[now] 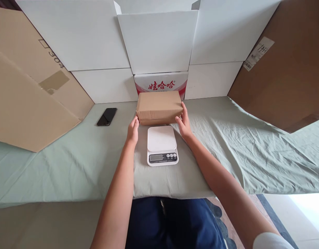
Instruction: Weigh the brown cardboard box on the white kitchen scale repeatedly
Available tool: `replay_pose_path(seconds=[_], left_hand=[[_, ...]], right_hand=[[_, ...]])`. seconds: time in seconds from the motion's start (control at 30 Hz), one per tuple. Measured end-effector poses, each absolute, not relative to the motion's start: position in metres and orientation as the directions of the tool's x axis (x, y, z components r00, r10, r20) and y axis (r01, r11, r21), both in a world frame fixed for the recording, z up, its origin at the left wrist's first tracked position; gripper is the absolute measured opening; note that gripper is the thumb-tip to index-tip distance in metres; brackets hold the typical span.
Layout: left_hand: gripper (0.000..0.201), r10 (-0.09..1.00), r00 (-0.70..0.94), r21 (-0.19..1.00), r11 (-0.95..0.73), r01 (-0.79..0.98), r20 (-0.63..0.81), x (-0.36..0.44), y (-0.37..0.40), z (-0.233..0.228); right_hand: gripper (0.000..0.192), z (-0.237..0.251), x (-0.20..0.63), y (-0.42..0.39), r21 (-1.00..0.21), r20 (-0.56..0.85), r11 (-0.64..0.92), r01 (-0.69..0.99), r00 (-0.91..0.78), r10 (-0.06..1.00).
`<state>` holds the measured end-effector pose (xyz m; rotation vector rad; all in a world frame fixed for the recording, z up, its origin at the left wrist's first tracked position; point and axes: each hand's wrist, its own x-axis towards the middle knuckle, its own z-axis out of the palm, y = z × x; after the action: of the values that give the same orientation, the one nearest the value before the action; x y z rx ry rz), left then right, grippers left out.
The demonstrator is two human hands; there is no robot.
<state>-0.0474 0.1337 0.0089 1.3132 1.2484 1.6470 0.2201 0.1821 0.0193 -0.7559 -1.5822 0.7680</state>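
Observation:
A closed brown cardboard box (pixel 159 103) is gripped at its two ends between my hands, just behind the scale. My left hand (pixel 133 129) presses on the box's left end, its fingers mostly hidden behind the corner. On the right end, my right hand (pixel 184 121) holds with the thumb on the front face and the fingers along the side. Between my forearms lies a white kitchen scale (pixel 161 140) with a small grey display and round buttons; nothing rests on its plate. Whether the box touches the cloth is hard to tell.
A black phone (pixel 106 117) lies on the green cloth (pixel 102 155) to the left. White boxes (pixel 158 41) form a wall behind, with a red-lettered carton (pixel 161 83) at its foot. Large cardboard panels stand at left (pixel 32 86) and right (pixel 284 76).

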Motion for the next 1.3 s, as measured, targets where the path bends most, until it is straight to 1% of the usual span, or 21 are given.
replay_pose_path(seconds=[0.13, 0.2, 0.3, 0.4, 0.5, 0.6, 0.8, 1.3], left_hand=[[0.084, 0.861, -0.267, 0.901, -0.424, 0.093, 0.433, -0.045, 0.1, 0.027], [0.087, 0.843, -0.287, 0.889, -0.449, 0.088, 0.454, -0.041, 0.075, 0.03], [0.09, 0.852, -0.3, 0.902, -0.424, 0.084, 0.429, -0.034, 0.036, 0.022], [0.093, 0.878, -0.27, 0.918, -0.39, 0.076, 0.395, -0.031, 0.008, 0.006], [0.091, 0.892, -0.249, 0.926, -0.372, 0.067, 0.377, -0.029, -0.008, -0.005], [0.09, 0.898, -0.261, 0.935, -0.347, 0.072, 0.354, -0.028, -0.015, -0.009], [0.09, 0.902, -0.268, 0.941, -0.332, 0.068, 0.338, -0.026, -0.02, -0.01], [0.085, 0.894, -0.244, 0.926, -0.37, 0.072, 0.376, -0.026, -0.019, -0.01]], right_hand=[[0.086, 0.035, 0.222, 0.158, -0.754, 0.637, 0.652, 0.086, -0.147, 0.756], [0.085, 0.037, 0.226, 0.141, -0.742, 0.641, 0.661, 0.108, -0.174, 0.748], [0.084, 0.032, 0.235, 0.114, -0.741, 0.632, 0.659, 0.125, -0.199, 0.749], [0.082, 0.022, 0.246, 0.092, -0.754, 0.623, 0.645, 0.124, -0.175, 0.763], [0.08, 0.014, 0.254, 0.076, -0.782, 0.588, 0.607, 0.142, -0.158, 0.794], [0.079, 0.008, 0.258, 0.065, -0.793, 0.569, 0.59, 0.149, -0.163, 0.806], [0.078, 0.006, 0.258, 0.061, -0.783, 0.583, 0.602, 0.158, -0.151, 0.798], [0.079, 0.012, 0.257, 0.063, -0.776, 0.585, 0.606, 0.175, -0.156, 0.796]])
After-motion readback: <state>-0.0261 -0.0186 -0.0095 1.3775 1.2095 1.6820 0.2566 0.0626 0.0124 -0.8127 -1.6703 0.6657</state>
